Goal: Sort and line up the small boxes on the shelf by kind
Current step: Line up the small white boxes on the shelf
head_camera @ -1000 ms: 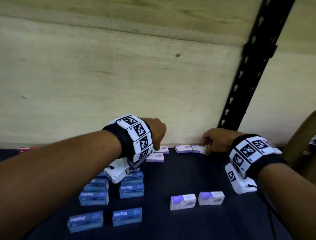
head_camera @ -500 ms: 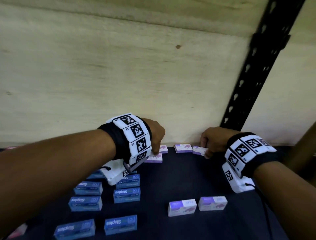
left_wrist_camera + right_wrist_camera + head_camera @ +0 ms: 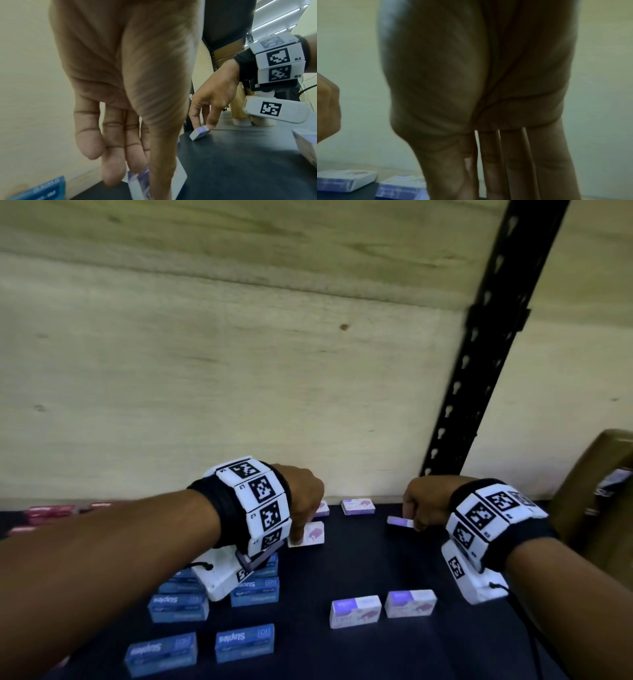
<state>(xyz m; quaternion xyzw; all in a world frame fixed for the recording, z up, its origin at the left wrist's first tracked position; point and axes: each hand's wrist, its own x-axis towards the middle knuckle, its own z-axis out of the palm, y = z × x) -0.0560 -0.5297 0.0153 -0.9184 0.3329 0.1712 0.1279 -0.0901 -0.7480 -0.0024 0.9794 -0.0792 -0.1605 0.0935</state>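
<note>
Small white-and-purple boxes and blue "Staples" boxes [image 3: 245, 642] lie on the dark shelf [image 3: 359, 570]. My left hand [image 3: 298, 537] pinches one white-and-purple box [image 3: 310, 534] from above; in the left wrist view its fingers [image 3: 113, 169] and thumb close on that box [image 3: 137, 185]. My right hand [image 3: 415, 524] pinches another white-and-purple box [image 3: 397, 521] by its end, and this box [image 3: 199, 132] is tilted just above the shelf. Two more white-and-purple boxes [image 3: 358, 506] stay by the back wall. A pair [image 3: 355, 611] lies in front.
Several blue boxes [image 3: 178, 607] sit under and behind my left wrist. Red boxes [image 3: 51, 513] lie at the far left by the wall. A black slotted upright [image 3: 479, 371] stands behind my right hand, and a brown carton [image 3: 596, 501] at the right.
Both hands have drawn back from the rear row, each bringing a white-and-purple box toward me. The right hand's box has come off the back row and now hangs tilted.
</note>
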